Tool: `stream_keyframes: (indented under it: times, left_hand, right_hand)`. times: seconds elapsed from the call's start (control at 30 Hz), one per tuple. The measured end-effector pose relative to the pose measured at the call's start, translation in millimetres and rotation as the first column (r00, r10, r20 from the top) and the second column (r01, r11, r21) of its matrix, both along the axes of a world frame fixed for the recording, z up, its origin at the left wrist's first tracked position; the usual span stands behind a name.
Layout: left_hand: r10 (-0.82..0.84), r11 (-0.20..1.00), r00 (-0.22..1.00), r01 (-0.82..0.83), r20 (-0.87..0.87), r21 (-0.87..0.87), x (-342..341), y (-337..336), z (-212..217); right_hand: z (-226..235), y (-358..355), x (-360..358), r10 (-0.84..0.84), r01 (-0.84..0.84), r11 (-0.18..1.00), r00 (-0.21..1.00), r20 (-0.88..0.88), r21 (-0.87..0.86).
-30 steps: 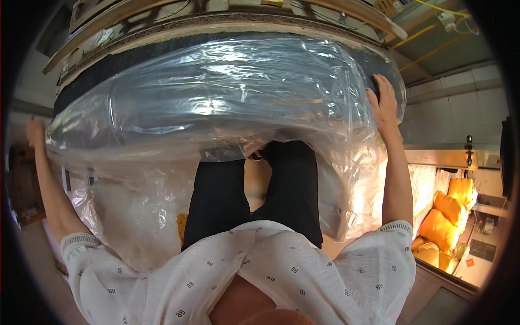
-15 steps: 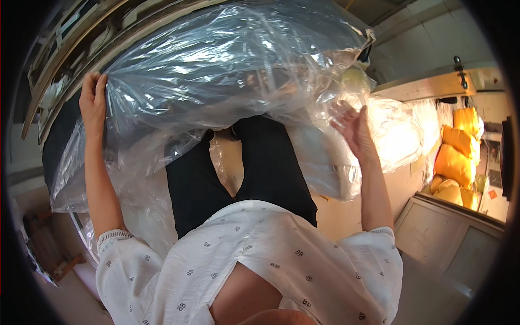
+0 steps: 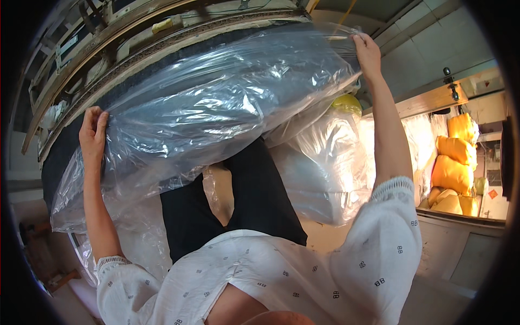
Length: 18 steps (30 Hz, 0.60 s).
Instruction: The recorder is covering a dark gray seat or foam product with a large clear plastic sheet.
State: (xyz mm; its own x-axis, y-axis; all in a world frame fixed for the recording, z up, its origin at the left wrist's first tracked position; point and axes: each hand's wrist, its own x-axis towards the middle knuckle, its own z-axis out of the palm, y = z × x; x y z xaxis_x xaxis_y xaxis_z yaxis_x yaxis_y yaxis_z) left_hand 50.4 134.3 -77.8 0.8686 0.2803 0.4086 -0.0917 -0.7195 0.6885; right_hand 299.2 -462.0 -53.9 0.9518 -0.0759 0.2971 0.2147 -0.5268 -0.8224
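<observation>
Plastic-wrapped bundle [image 3: 216,108] held between left hand [image 3: 93,132] and right hand [image 3: 368,54].

A large dark cushion-like roll wrapped in clear crinkled plastic film [image 3: 216,108] fills the upper centre of the frame, its contents blurred by glare and folds. The left hand [image 3: 93,135] grips the film at centre left, fingertips lost behind the plastic. The right hand [image 3: 367,51], at upper right, hides its palm against the wrap. Yellow stuffed sacks [image 3: 454,162] at the right edge are partly cut off by the dark fisheye rim.
</observation>
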Motion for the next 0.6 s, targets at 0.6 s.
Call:
stream_keyframes:
  times: [0.6]
  left_hand:
    - [0.318,0.895,0.932,-0.355,0.175,0.269,-203.5,46.9,20.9]
  right_hand:
    - [-16.6,125.7,-65.8,0.238,0.027,0.789,0.908,0.345,-0.614]
